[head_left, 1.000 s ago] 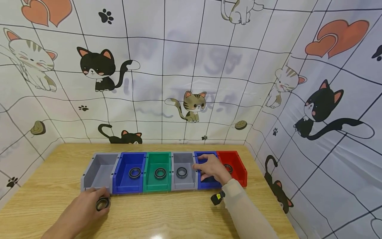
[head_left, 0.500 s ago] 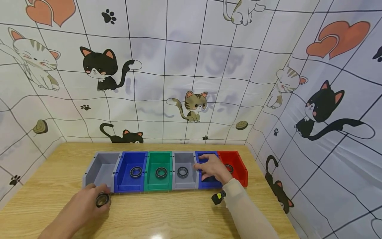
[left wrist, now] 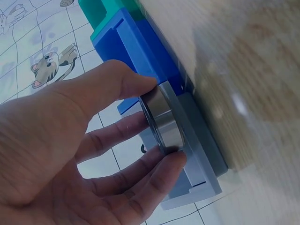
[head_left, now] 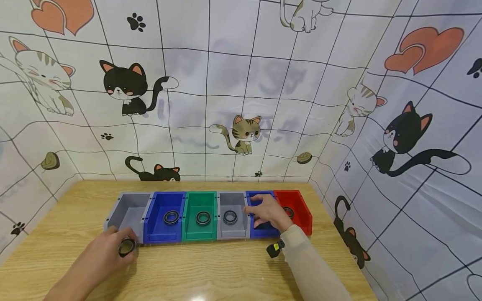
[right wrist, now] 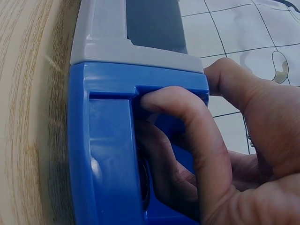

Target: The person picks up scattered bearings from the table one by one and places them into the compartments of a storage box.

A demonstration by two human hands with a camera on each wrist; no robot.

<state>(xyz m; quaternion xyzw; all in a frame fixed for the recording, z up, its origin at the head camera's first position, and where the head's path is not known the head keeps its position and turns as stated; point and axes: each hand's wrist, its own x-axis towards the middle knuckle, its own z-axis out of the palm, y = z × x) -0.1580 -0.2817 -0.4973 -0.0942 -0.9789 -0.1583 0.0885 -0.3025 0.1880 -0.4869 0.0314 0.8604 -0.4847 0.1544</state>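
Note:
My left hand (head_left: 103,255) pinches a ball bearing (head_left: 126,247) between thumb and fingertips, just in front of the leftmost grey bin (head_left: 129,213). In the left wrist view, the bearing's shiny outer rim (left wrist: 164,119) faces the camera, overlapping the bin's front wall. My right hand (head_left: 269,211) rests over the right-hand blue bin (right wrist: 112,154), fingers loosely bent and nothing visible between them. A dark ring (right wrist: 144,180) shows partly inside that bin, mostly hidden behind the front wall and fingers.
Single bearings lie in the left blue bin (head_left: 171,217), the green bin (head_left: 203,218), the second grey bin (head_left: 230,217) and the red bin (head_left: 288,212). The bins stand joined in a row on a wooden table (head_left: 196,267), before a cat-patterned curtain (head_left: 196,92).
My left hand has risen slightly with the bearing, from the table in front of the leftmost grey bin toward its front edge. The right hand has stayed in place.

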